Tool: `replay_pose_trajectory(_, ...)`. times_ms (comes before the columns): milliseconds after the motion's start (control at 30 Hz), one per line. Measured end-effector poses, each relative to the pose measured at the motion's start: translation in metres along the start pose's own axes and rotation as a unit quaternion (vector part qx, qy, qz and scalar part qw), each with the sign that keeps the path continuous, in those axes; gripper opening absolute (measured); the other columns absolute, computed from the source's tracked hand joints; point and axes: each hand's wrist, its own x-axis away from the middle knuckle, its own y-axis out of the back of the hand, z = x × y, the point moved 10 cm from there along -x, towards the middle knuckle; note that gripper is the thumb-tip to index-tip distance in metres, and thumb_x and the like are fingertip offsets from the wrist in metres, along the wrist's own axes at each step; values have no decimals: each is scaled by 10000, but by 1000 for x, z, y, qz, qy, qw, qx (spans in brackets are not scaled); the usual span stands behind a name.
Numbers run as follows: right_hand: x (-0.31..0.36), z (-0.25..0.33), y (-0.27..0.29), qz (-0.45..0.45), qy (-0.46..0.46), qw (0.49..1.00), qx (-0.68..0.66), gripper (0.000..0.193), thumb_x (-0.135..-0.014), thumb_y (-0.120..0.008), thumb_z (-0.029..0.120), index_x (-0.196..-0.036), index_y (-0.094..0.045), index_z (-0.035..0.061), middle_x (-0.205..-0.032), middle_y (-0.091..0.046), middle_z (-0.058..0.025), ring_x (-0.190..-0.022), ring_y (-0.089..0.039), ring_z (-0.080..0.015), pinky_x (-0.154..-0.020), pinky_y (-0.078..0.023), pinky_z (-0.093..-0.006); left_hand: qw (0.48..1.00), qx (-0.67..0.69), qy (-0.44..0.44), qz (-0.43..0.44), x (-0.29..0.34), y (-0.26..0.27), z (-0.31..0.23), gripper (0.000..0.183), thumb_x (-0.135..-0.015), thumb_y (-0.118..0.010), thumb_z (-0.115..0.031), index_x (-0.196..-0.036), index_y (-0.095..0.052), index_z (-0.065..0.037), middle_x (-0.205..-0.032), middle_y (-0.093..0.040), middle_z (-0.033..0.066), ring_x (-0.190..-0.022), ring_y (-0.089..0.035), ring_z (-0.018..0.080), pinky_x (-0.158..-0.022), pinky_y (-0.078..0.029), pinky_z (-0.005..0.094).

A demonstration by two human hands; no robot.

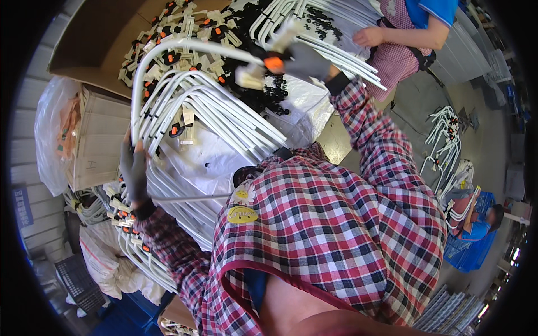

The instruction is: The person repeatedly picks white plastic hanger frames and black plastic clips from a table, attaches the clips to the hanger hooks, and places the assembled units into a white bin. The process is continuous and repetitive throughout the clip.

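A bent white metal tube (pixel 136 84) arches over a pile of similar tubes (pixel 218 109). My left hand (pixel 134 168), in a grey glove, is closed round the tube's left side. At its upper right end, my right hand (pixel 309 61), gloved the same way, grips a cream plastic clamp with a black and orange part (pixel 274 63). Motion blurs the clamp, and I cannot tell how far it sits on the tube. Another cream clamp (pixel 188 116) with an orange part lies among the piled tubes.
A heap of clamps (pixel 185 28) lies beside an open cardboard box (pixel 84 42). Small black parts (pixel 276 95) are scattered on white sheeting (pixel 311 106). A co-worker's hand (pixel 368 37) is beside more tubes (pixel 336 56). Another person (pixel 477 229) sits at the far right.
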Motion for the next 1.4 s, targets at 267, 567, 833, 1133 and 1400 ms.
replay_pose_trajectory(267, -40, 250, 5, 285, 245, 915, 146, 406, -822, -772, 233, -1137, -640, 14, -963, -686, -71, -916, -631, -163, -818, -501, -300, 977, -71, -185, 76, -20, -115, -120, 556, -908, -684, -172, -1400, -454, -50, -874, -681, 84, -680, -626, 148, -625, -497, 293)
replay_pose_trajectory(567, -112, 83, 28, -73, 148, 984, -61, 403, -857, -738, 293, -1196, -653, 93, -1088, -708, -98, -955, -685, -224, -822, -535, -352, 995, -5, 93, 30, -24, -28, 22, 247, -903, -687, -164, -1084, -631, -6, -766, -605, 0, -561, -513, 62, -514, -419, 234)
replay_pose_trajectory(833, -39, -158, -144, -3, -102, 991, 91, 470, -777, -737, 209, -1228, -626, 134, -1147, -649, -133, -1070, -636, -331, -917, -516, -422, 937, 26, 260, -230, 176, 110, 85, 490, -931, -647, -128, -1401, -517, -80, -844, -558, -47, -531, -373, 31, -473, -301, 195)
replay_pose_trajectory(1133, -2, -140, -141, -67, -176, 956, -224, 262, -924, -645, 209, -1163, -634, 103, -1054, -672, -65, -961, -670, -227, -835, -528, -337, 908, 55, 267, -316, 292, 130, 59, 465, -948, -661, -198, -1370, -524, -62, -1007, -606, -16, -612, -415, 29, -512, -326, 185)
replay_pose_trajectory(1400, 42, -98, -131, 139, -153, 799, -564, 300, -991, -601, 131, -1276, -555, 49, -1166, -661, -84, -970, -654, -116, -824, -533, -247, 949, 44, 204, -235, 163, 101, 75, 386, -980, -613, -225, -1343, -549, -111, -865, -524, -73, -558, -336, 21, -495, -280, 189)
